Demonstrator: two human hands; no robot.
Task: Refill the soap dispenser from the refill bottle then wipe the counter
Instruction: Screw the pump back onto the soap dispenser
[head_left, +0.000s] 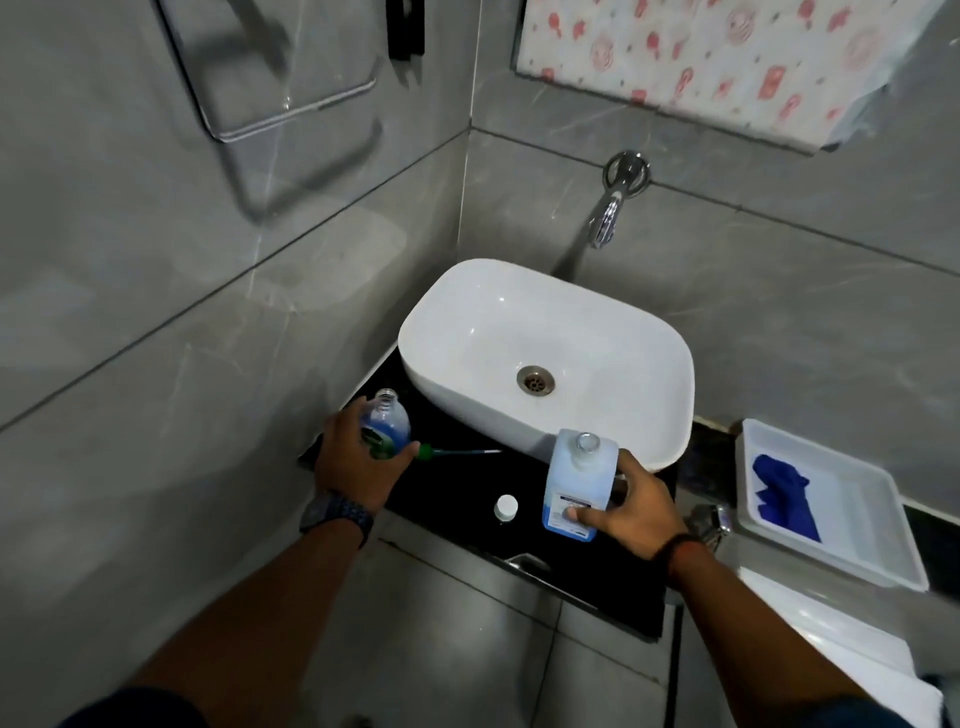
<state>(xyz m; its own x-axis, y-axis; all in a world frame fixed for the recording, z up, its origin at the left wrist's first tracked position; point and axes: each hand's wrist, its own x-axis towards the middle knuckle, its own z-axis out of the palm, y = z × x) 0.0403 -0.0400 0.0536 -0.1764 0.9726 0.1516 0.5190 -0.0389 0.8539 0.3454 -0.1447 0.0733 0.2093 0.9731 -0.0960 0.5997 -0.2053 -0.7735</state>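
A person stands at a bathroom counter with a bottle in each hand, both arms reaching forward and down from the near edge of the view. The left hand, a watch on its wrist, grips the clear soap dispenser round its lower body, thumb across the front by the green label. The dispenser stands close to upright at the counter's left end, just beside the white sink. Its long axis runs up and slightly away from the person, and its open neck clears the top of the fingers. Its pump lies flat on the dark counter just right of that thumb – green head toward the hand, thin tube pointing right toward the base of the sink. The right hand holds the refill bottle from its right side, thumb pressed low on the label and fingers curled behind. This squarish bottle is also upright, its uncapped mouth pointing up in front of the sink's near rim – whether its base rests on the counter cannot be told. A white cap sits on the counter between the two hands, nearer the refill bottle. Off to the right, a white tray holds a blue cloth, and a chrome tap juts from the wall above the sink.
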